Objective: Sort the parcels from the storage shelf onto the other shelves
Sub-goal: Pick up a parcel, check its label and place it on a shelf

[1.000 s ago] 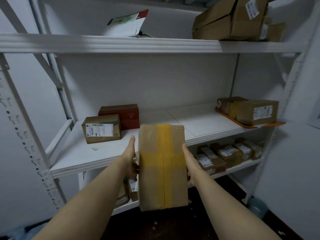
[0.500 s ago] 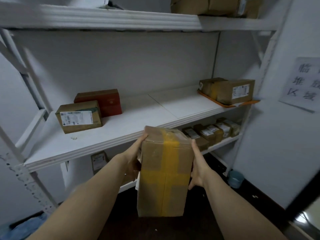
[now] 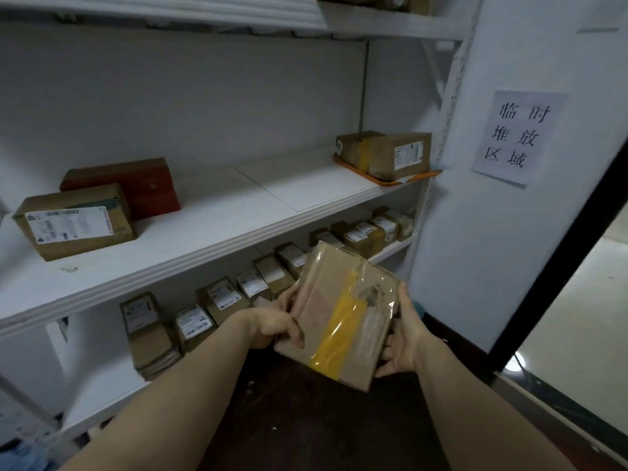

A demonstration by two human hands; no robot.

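Parcel (image 3: 336, 321), brown cardboard w/ a yellow tape strip (image 3: 339, 334) down its face and clear tape over that, is tilted in mid-air between both hands, in front of the lower shelf (image 3: 102, 389) and touching no shelf. Left hand (image 3: 272, 326) grips its left edge, thumb on the top face, fingers curled round the side. Right hand (image 3: 404, 338) clasps the right edge, palm against it, fingers tucked under the btm corner.

Lower shelf carries a row of small labelled boxes (image 3: 251, 283) running L to R. Mid shelf (image 3: 221, 226) has a brown labelled box (image 3: 73, 220) at left, touching a red box (image 3: 129, 185) behind it; far right, an orange tray (image 3: 418, 175) w/ two brown boxes (image 3: 390, 153) on it. Paper sign (image 3: 516, 136) w/ printed characters is stuck on the wall at right
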